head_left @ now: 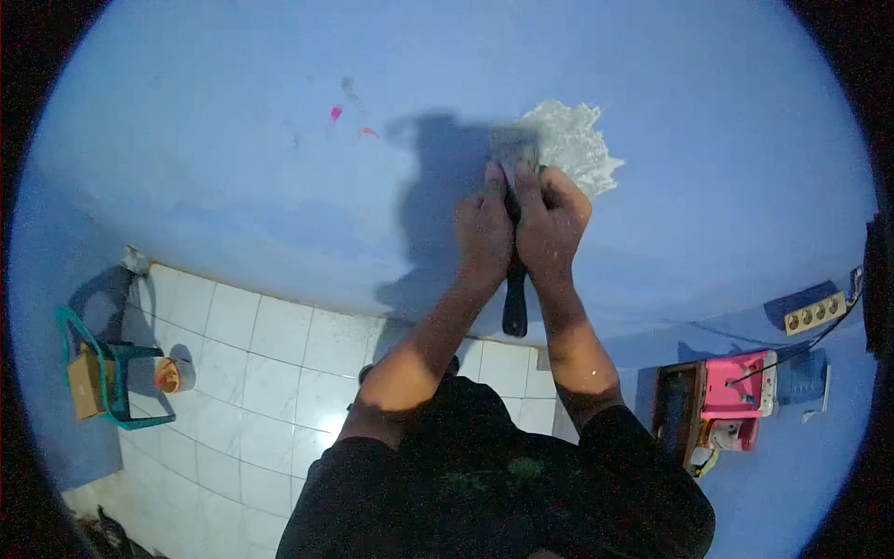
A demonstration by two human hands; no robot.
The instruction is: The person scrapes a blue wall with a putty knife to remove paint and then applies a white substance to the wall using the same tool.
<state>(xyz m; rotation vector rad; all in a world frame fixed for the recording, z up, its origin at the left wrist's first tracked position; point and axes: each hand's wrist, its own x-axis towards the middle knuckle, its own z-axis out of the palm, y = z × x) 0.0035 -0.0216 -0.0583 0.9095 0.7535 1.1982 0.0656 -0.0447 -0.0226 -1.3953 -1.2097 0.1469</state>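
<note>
Both of my hands are closed around a putty knife (515, 312) with a black handle, whose lower end sticks out below them. Its wide greyish blade points up and lies at the blue wall (307, 186), by the left edge of a rough pale patch (573, 144) where the blue paint is gone. My left hand (484, 228) grips from the left, thumb up along the tool near the blade. On the other side my right hand (551, 224) presses close against it, thumb also raised. A dark shadow of the hands falls on the wall to the left.
White floor tiles (270, 335) stretch below the wall. At left stand a green plastic chair (116, 424) with a cardboard box (91, 382) and a small bucket (182, 375). To the right are a power strip (816, 315) and a pink container (731, 382) on a wooden piece.
</note>
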